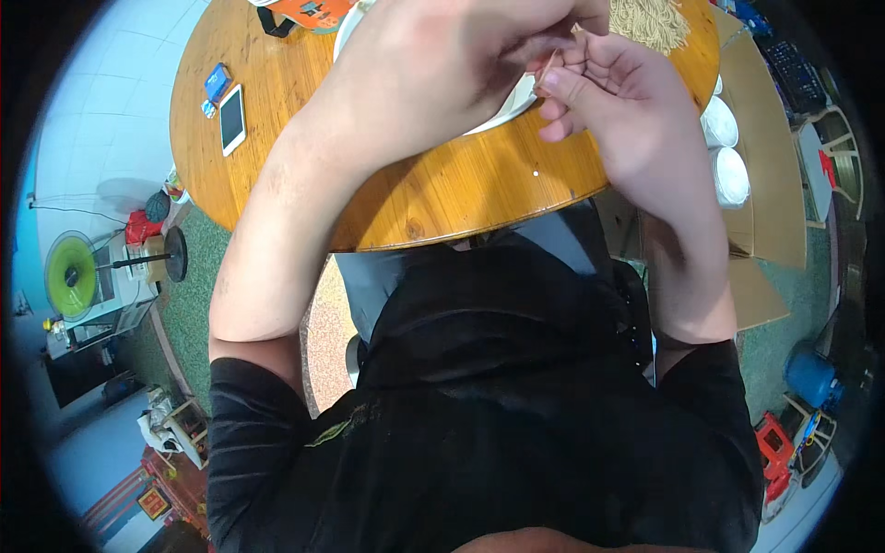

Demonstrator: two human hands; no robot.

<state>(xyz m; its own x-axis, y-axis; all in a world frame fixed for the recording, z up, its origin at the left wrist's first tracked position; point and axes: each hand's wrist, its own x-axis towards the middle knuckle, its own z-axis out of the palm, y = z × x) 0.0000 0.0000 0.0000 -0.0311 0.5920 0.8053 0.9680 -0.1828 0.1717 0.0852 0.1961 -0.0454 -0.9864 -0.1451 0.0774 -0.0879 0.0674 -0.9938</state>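
Above the far side of the round wooden table, my two hands meet close together. My right hand (619, 97) is closed, its thumb and forefinger pinching a thin tan strand (550, 68). Bent over toward it, my left hand (461, 55) has its fingers curled in against the right fingertips. The back of that hand hides most of what it grips. Beneath the hands shows the rim of a white dish (507, 114). A heap of tan cords (653, 25) lies just beyond my right hand. One tiny white bit (536, 173) rests on the tabletop nearer me.
The wooden table (442, 207) curves round in front of me. On its left lie a white phone (233, 120) and a small blue packet (218, 82), with an orange bag (309, 13) farther back. White rolls (731, 177) stand in an open cardboard box (767, 138) at the right. A green fan (72, 275) stands left.
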